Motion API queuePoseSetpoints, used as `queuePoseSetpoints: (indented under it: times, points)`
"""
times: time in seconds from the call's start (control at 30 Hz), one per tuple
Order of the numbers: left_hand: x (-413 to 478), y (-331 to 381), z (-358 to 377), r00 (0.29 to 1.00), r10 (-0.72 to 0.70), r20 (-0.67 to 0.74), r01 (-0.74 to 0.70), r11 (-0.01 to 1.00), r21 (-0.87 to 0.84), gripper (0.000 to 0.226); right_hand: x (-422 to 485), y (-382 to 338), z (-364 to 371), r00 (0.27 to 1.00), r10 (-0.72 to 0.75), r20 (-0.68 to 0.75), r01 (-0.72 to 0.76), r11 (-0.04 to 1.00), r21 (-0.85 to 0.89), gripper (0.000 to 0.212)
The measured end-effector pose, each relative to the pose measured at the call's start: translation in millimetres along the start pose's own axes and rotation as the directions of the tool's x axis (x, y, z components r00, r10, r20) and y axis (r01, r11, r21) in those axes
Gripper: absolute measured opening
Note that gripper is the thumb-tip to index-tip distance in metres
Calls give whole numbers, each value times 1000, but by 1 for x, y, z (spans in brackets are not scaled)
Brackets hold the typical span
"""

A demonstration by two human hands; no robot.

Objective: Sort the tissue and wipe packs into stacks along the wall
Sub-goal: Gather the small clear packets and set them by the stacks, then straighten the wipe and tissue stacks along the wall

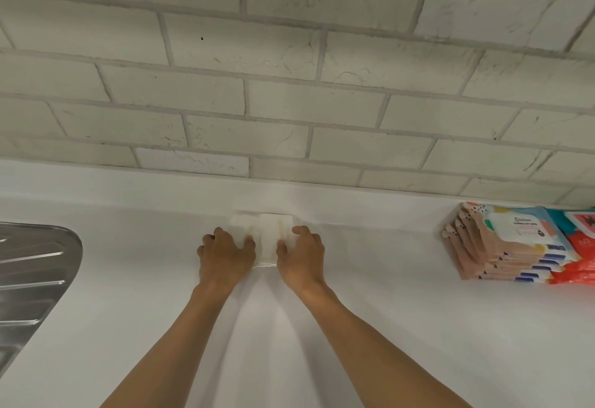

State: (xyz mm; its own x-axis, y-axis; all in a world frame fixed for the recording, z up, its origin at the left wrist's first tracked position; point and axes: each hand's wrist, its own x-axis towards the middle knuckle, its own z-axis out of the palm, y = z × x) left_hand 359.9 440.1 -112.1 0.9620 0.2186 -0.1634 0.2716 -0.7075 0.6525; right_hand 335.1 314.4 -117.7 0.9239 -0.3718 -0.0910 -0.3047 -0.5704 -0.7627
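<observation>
At the left edge a steel drainer (pixel 32 266) is cut off by the frame. At centre the left hand (pixel 223 254) and right hand (pixel 301 256) each curl round one side of the white tissue packs (pixel 269 237), which sit on the counter (pixel 161 327) against the foot of the brick wall (pixel 289 101). Squeezed from both sides, the glossy film could slip and the pile skew or buckle on release. White on white, its edges and count are hard to make out. At right, stacked wipe packs (pixel 502 246) look staggered; the red packs (pixel 579 246) beside them run out of frame
</observation>
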Motion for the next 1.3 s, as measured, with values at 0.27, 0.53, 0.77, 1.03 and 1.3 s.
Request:
queuePoseSetpoints:
  times: [0.27,0.53,0.77,1.03,1.3]
  points:
    - [-14,3,-3,988,94,-121,-74,984,162,67,-11,13,-25,997,-73,-9,73,996,53,30]
    - [-35,12,-5,988,85,-126,-52,968,246,78,-41,42,-87,994,-92,-52,97,991,96,23]
    - [-66,42,-7,958,266,-103,-255,961,109,68,-68,56,-130,994,-83,-68,95,977,190,16]
    - [-135,111,34,889,455,55,-456,890,3,59,-97,108,-211,977,23,-214,26,974,225,12]
    - [-193,178,81,795,587,153,-600,799,48,58,-107,170,-293,940,148,-307,-47,949,311,10]
